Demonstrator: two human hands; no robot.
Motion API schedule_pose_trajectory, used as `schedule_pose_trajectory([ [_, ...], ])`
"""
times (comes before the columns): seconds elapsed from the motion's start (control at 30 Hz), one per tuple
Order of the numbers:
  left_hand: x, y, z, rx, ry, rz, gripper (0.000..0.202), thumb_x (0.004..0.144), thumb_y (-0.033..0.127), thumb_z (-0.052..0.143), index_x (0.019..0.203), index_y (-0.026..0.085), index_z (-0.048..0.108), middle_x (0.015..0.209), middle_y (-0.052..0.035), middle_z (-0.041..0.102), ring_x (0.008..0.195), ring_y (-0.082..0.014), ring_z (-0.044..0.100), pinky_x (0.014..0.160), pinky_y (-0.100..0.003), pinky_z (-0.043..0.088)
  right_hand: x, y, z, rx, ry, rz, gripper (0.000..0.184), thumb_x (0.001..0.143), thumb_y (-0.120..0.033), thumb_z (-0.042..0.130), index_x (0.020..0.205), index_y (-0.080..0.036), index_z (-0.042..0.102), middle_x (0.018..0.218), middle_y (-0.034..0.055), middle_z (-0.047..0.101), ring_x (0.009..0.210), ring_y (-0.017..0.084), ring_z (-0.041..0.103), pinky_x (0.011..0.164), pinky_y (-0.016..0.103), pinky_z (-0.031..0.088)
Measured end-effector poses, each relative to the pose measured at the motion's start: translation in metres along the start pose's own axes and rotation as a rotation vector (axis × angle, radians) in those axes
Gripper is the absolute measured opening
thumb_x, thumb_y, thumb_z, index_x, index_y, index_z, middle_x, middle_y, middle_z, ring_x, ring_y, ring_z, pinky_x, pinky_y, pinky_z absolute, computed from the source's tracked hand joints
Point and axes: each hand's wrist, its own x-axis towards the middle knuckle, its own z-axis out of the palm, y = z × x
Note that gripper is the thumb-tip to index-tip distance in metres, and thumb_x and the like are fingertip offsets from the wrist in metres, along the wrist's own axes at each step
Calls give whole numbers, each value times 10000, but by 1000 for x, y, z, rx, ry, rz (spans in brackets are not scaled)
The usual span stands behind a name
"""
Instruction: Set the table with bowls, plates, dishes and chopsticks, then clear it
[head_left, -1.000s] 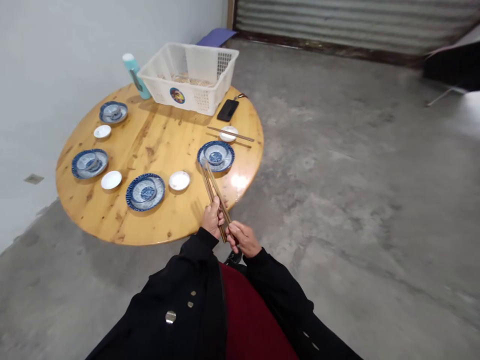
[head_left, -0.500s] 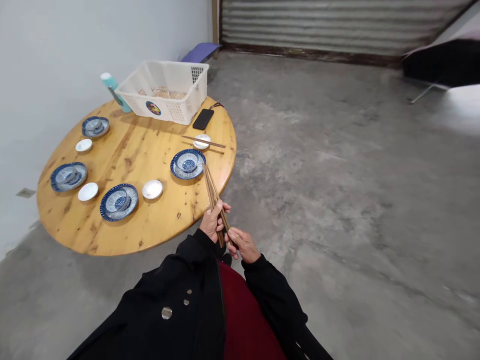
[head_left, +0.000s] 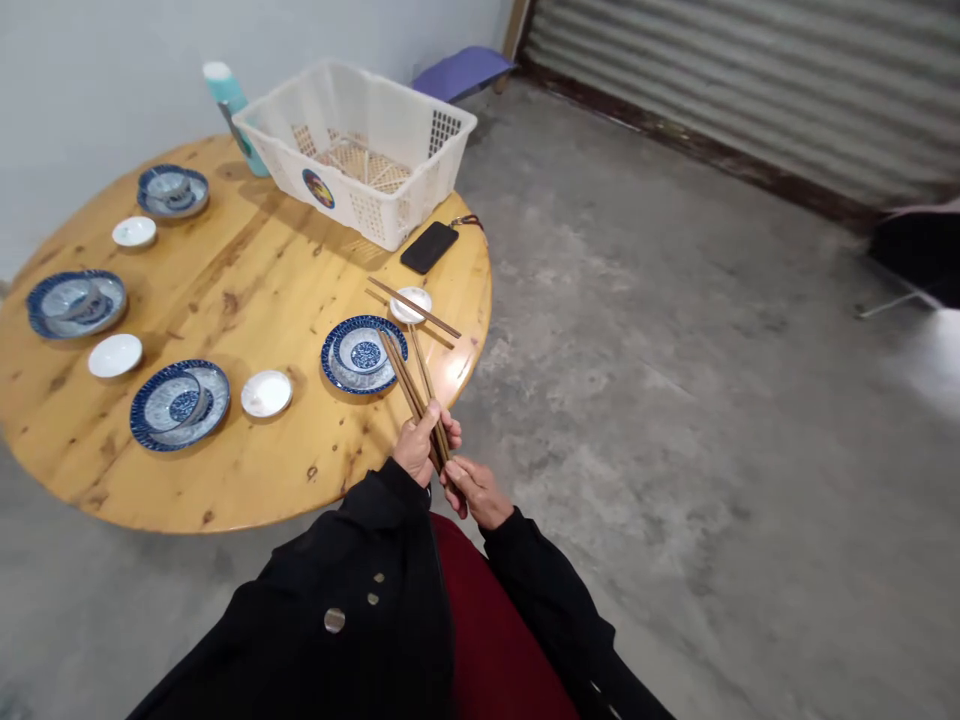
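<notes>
My left hand (head_left: pixel 421 447) and my right hand (head_left: pixel 469 488) are both closed around a bundle of brown chopsticks (head_left: pixel 409 381), held just off the near right edge of the round wooden table (head_left: pixel 247 280). The sticks' tips reach over a blue patterned plate with a small bowl (head_left: pixel 364 355). Beyond it a pair of chopsticks (head_left: pixel 417 308) lies across a small white dish (head_left: pixel 411 304).
Three more blue plate-and-bowl sets (head_left: pixel 180 403) with small white dishes (head_left: pixel 266 393) ring the table. A white plastic basket (head_left: pixel 357 150), a teal bottle (head_left: pixel 229 110) and a black phone (head_left: pixel 429 247) sit at the back. Grey concrete floor lies right; a rolling shutter stands behind.
The view has swung and closed in on the table. My hands keep their hold on the chopstick bundle, now nearer the right-hand blue plate.
</notes>
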Motion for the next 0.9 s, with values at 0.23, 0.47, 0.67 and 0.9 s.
schedule_pose_trajectory([
  [0.23,50,36,0,-79,151,154,506,714,629,724,720,152,556,535,38,507,413,-49,427,450,-197,389,62,-38,-55,-515,34,-100,418,971,-480,367,746,-197,577,652,23,657,497,128,581,579,256,448],
  [0.47,59,54,-5,-175,237,113,514,703,623,742,743,144,558,504,63,444,379,-19,348,398,-161,303,151,-77,-107,-1035,376,-194,357,953,-370,432,1129,-131,631,1178,154,633,999,249,613,857,336,459],
  [0.67,72,48,0,-284,332,120,525,680,612,766,772,138,558,506,91,401,376,1,301,382,-136,250,220,-98,-114,-1395,170,85,473,972,-495,433,1280,-158,556,1257,166,589,1082,298,612,862,375,458],
  [0.9,113,52,28,-335,422,220,509,555,468,880,800,129,590,473,116,363,364,6,266,373,-141,218,257,-86,-121,-1509,-135,78,381,984,-463,395,1112,-163,592,1055,168,688,978,300,658,777,347,431],
])
